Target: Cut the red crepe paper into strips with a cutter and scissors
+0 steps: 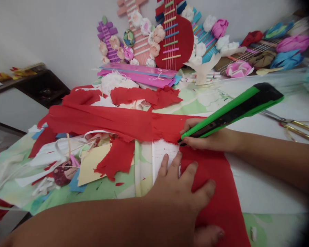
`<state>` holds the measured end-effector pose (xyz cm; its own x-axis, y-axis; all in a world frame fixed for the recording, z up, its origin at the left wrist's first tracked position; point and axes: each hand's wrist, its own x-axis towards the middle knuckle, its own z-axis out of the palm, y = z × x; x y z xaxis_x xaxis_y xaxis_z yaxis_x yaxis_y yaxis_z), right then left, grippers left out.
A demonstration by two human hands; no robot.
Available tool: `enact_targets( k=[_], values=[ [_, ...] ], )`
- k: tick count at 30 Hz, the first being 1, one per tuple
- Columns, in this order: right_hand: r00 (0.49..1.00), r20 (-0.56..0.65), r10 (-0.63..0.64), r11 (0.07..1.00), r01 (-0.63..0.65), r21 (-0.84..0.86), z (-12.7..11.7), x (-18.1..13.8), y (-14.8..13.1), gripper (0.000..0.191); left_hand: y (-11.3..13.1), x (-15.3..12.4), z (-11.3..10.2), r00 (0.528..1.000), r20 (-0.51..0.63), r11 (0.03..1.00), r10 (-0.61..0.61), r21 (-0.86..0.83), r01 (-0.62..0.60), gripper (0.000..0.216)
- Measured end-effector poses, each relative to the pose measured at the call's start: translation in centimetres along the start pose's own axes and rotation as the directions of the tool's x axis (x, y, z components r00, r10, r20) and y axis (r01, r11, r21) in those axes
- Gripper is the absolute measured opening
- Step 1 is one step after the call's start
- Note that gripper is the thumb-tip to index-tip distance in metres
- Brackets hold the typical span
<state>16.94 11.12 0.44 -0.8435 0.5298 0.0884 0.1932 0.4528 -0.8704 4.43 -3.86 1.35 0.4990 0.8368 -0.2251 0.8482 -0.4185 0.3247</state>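
My right hand (208, 140) is closed around a green and black utility knife (229, 111). The knife's front end points down and left, at the torn edge of the red crepe paper (213, 185). My left hand (181, 187) lies spread over that red paper and a white sheet (162, 154) beneath it. Between the hands the red paper has a ragged border. A long folded strip of red paper (103, 120) stretches left from the right hand's fingers. The blade itself is too small to make out.
Scissors with gold handles (296, 125) lie at the right. Red scraps (117, 157), a cream card (92, 163) and white cords clutter the left side. Paper guitars (173, 41) and paper flowers (220, 28) stand along the wall. A dark shelf (50, 87) is at the far left.
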Motion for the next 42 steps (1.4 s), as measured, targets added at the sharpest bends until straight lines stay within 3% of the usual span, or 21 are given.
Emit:
enact_targets(
  k=[4, 18, 25, 39, 42],
  values=[
    [0.999, -0.030, -0.018, 1.000, 0.018, -0.018, 0.0, 0.0, 0.1, 0.012, 0.1, 0.0, 0.0, 1.000, 0.021, 1.000, 0.001, 0.002, -0.001, 0.065],
    [0.991, 0.100, -0.090, 0.985, 0.103, -0.139, -0.3, 0.3, 0.5, 0.008, 0.0, 0.3, 0.3, 0.999, 0.006, 1.000, -0.031, 0.000, 0.031, 0.070],
    [0.997, -0.001, -0.079, 0.996, 0.079, -0.043, -0.2, -0.2, 0.9, 0.011, -0.1, 0.4, 0.8, 1.000, -0.025, 0.999, -0.016, 0.039, 0.017, 0.071],
    [0.986, 0.131, -0.106, 0.979, 0.126, -0.159, -0.3, 0.1, 0.7, 0.010, 0.1, 0.4, 0.1, 1.000, 0.017, 0.999, -0.009, 0.044, 0.008, 0.070],
    [0.992, 0.061, -0.113, 0.983, 0.120, -0.139, -0.3, -0.2, 0.8, 0.010, 0.2, 0.5, 0.1, 0.999, 0.031, 0.999, -0.015, 0.042, 0.013, 0.070]
  ],
)
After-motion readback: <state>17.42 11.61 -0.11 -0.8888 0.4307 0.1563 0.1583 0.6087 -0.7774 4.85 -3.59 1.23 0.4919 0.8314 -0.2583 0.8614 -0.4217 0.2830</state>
